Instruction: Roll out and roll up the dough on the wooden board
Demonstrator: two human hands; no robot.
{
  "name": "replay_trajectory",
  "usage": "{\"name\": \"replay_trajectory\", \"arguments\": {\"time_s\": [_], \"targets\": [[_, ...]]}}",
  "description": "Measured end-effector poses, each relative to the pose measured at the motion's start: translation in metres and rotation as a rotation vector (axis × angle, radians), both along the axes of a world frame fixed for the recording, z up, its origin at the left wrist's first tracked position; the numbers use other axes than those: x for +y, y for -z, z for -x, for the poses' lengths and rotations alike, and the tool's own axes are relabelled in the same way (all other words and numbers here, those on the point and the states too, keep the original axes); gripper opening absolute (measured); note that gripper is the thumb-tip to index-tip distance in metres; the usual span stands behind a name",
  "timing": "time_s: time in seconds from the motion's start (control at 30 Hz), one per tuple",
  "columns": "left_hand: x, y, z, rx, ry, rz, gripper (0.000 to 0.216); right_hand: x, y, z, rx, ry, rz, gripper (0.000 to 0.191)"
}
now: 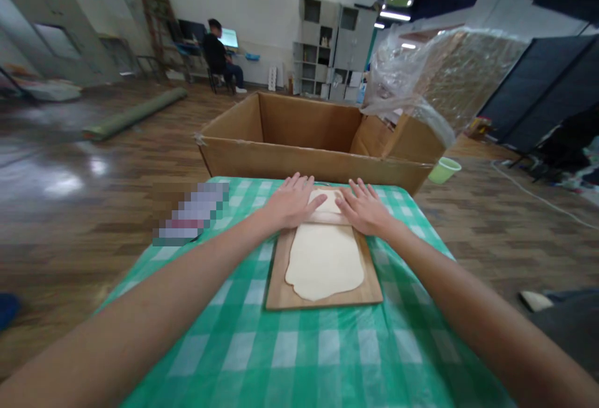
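A flattened sheet of pale dough (325,261) lies on a wooden board (277,296), long and uneven at its near edge. Across its far part runs a light-coloured rolling pin (329,217). My left hand (292,201) rests palm down over the pin's left end, fingers stretched forward and thumb pointing inward. Over the right end, my right hand (362,207) lies flat in the same way, its fingers spread. Both palms press on the pin without wrapping round it. The pin's ends are hidden under the hands.
A green checked tablecloth (290,358) covers the table. Beyond its far edge stands a large open cardboard box (299,153), with plastic wrap at its right. A pixelated flat item (191,214) lies at the table's left edge. A green bucket (444,171) and a seated person (218,52) are farther off.
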State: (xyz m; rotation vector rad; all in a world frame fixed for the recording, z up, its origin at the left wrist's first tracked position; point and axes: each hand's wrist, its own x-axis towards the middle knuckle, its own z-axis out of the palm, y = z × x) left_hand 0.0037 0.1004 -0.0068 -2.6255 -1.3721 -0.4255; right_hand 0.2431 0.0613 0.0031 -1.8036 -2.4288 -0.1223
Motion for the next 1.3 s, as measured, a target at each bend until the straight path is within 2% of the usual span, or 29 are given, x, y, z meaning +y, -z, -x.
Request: {"name": "replay_trajectory", "arguments": {"time_s": [0.1, 0.17, 0.3, 0.37, 0.53, 0.73, 0.87, 1.13, 1.23, 1.3], "targets": [[0.034, -0.003, -0.003, 0.178, 0.13, 0.005, 0.048, 0.034, -0.002, -0.006, -0.012, 0.007, 0.07, 0.072], [0.043, -0.003, -0.003, 0.275, 0.188, 0.002, 0.043, 0.047, -0.002, -0.009, -0.031, -0.037, 0.081, 0.069], [0.043, 0.006, 0.003, 0.278, 0.204, -0.009, 0.046, 0.057, 0.002, -0.011, 0.008, -0.069, 0.098, 0.073], [0.037, 0.012, 0.006, 0.231, 0.194, 0.038, 0.048, 0.055, 0.004, -0.011, 0.022, -0.077, 0.102, 0.077], [0.008, 0.016, 0.008, 0.082, 0.059, 0.185, 0.06, 0.036, 0.005, -0.009, -0.034, -0.185, 0.026, 0.081], [-0.033, 0.008, 0.006, -0.013, -0.019, 0.164, 0.068, -0.003, 0.002, -0.006, -0.032, -0.263, -0.023, 0.083], [-0.065, 0.004, 0.005, -0.005, -0.013, 0.112, 0.07, -0.038, 0.003, -0.006, 0.017, -0.255, -0.033, 0.087], [-0.156, -0.003, 0.013, 0.05, 0.115, 0.081, 0.083, -0.116, 0.015, -0.016, 0.11, -0.353, -0.103, 0.088], [-0.164, -0.003, 0.015, 0.042, 0.123, 0.078, 0.085, -0.122, 0.017, -0.02, 0.106, -0.385, -0.113, 0.088], [-0.152, -0.002, 0.014, 0.033, 0.111, 0.086, 0.083, -0.112, 0.017, -0.019, 0.091, -0.373, -0.106, 0.085]]}}
